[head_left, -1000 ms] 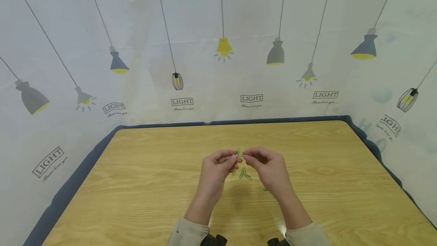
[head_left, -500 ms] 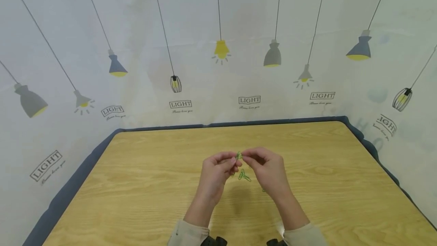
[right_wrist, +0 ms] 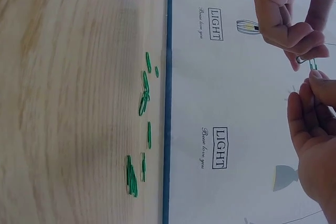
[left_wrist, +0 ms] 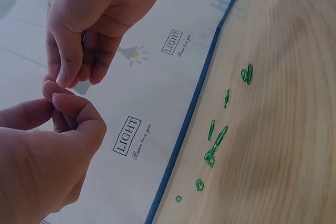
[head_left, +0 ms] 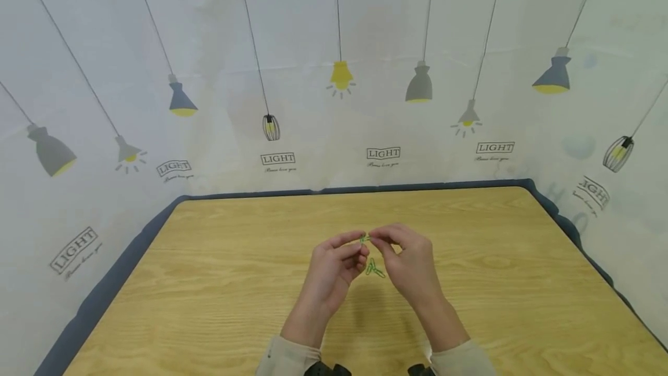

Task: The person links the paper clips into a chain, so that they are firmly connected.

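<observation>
Two hands meet fingertip to fingertip above the table. My left hand (head_left: 330,274) pinches a small green paper clip (head_left: 363,239) between thumb and fingers. My right hand (head_left: 412,263) pinches at the right end of the same small green bit; whether it is one clip or two joined is too small to tell. In the right wrist view, a green wire clip (right_wrist: 313,64) spans the gap between the fingertips, with a dark loop beside it. Fingers hide the clip in the left wrist view. Below the hands, several green paper clips (head_left: 374,270) lie on the table.
More loose green paper clips are strung out along the wooden table (head_left: 235,283), including a bunch (right_wrist: 131,177) in the right wrist view. A wall covering (head_left: 313,33) printed with lamps stands behind the table, with a dark blue band (head_left: 250,195) along the edge.
Between the fingertips, the green piece has gone from standing up to lying flatter. The left fingers have spread a little. Both hands stay in nearly the same place.
</observation>
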`<move>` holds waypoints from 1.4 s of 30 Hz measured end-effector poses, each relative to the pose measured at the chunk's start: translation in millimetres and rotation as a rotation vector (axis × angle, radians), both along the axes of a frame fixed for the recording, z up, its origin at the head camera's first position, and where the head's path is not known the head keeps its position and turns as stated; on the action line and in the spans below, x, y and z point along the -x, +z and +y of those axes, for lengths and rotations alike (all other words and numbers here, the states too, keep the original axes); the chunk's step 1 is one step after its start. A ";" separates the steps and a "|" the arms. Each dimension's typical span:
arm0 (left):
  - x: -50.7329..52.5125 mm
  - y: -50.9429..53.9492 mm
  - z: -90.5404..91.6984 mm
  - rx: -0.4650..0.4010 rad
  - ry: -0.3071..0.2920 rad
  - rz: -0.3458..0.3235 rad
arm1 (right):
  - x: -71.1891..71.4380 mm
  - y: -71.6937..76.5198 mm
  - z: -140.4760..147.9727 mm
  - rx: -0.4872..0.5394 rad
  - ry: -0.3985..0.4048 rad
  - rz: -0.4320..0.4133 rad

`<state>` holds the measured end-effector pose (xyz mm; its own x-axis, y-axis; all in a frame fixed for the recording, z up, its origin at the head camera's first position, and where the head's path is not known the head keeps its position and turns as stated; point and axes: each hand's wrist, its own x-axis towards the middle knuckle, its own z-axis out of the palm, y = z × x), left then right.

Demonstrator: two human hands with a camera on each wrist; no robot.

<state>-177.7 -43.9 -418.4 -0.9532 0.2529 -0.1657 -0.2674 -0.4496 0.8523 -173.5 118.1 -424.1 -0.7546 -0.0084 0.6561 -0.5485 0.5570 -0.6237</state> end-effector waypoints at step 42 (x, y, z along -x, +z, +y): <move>14.8 -12.4 -16.5 0.676 -0.101 0.407 | 7.7 18.1 20.1 -0.082 0.169 -0.580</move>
